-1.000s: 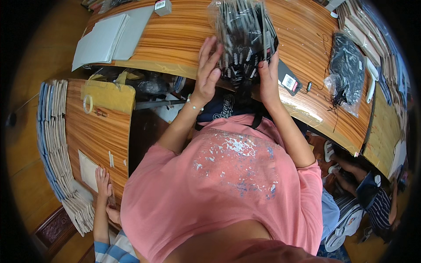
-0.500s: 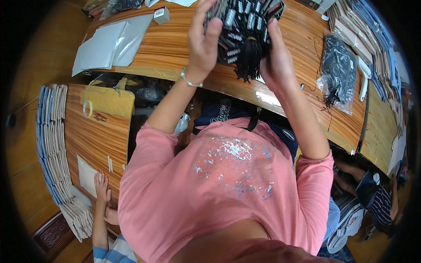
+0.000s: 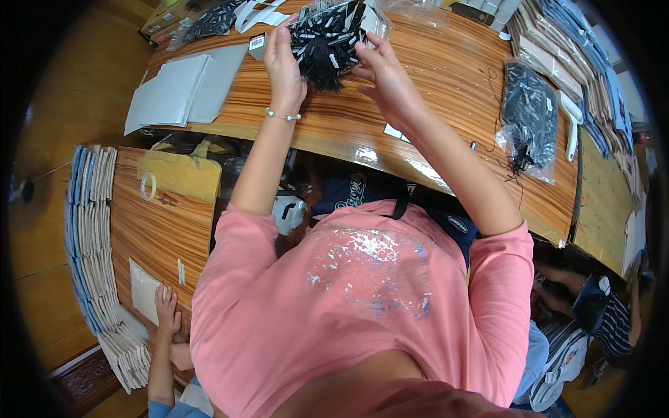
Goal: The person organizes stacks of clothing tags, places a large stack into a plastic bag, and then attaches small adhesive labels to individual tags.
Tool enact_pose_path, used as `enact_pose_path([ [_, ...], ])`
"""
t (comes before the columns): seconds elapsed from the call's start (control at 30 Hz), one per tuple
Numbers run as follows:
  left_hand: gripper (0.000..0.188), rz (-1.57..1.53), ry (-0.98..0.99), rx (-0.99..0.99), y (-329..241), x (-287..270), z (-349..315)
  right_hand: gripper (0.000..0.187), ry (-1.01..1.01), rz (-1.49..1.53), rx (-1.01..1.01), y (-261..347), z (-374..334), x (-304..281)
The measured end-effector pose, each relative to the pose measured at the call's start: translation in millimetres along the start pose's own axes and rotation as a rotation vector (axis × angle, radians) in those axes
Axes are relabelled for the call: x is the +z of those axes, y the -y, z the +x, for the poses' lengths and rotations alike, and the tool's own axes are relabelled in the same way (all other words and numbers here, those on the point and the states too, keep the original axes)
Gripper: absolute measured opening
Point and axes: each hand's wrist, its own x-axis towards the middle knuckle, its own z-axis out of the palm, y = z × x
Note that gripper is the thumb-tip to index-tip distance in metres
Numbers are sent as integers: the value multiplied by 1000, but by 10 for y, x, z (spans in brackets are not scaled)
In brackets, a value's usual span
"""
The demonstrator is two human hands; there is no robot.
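A clear plastic box (image 3: 376, 22), full of black tag strings (image 3: 334, 42), is at the far middle of the wood-grain table. A bundle of black cords (image 3: 319, 66) hangs over its near side. My left hand (image 3: 284, 73), with a beaded bracelet at the wrist, grips the box's left side. At the right near corner is my right hand (image 3: 387, 76), its fingers apart and slightly bent, fingertips beside or lightly on the box edge. How far they touch it I cannot tell.
A bag of black tag strings (image 3: 529, 115) and a white-handled tool (image 3: 571, 125) lie right, before stacked folded garments (image 3: 550, 56). White sheets (image 3: 171, 90) and a small labelled box (image 3: 258, 46) are left. Another person's hand (image 3: 167, 306) rests on the lower left table.
The box has moved left and away from me, and lower toward the tabletop. My right hand has loosened, its fingers now spread; my left hand stays at the box's side.
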Motion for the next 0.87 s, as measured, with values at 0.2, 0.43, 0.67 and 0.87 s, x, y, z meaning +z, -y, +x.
enact_pose_path([
  [0.2, 32, 140, -98, 116, 96, -149, -37, 35, -81, -256, -336, -314, 309, -259],
  [0.43, 34, 129, -224, 192, 225, -149, -77, 37, -155, -129, -423, -306, 809, -220],
  [0.67, 34, 120, -223, 182, 273, -146, -65, 23, -21, -595, -515, -110, 1574, -609],
  [0.87, 33, 33, -235, 118, 286, -234, -64, 10, 92, -299, -315, -18, 1667, -506],
])
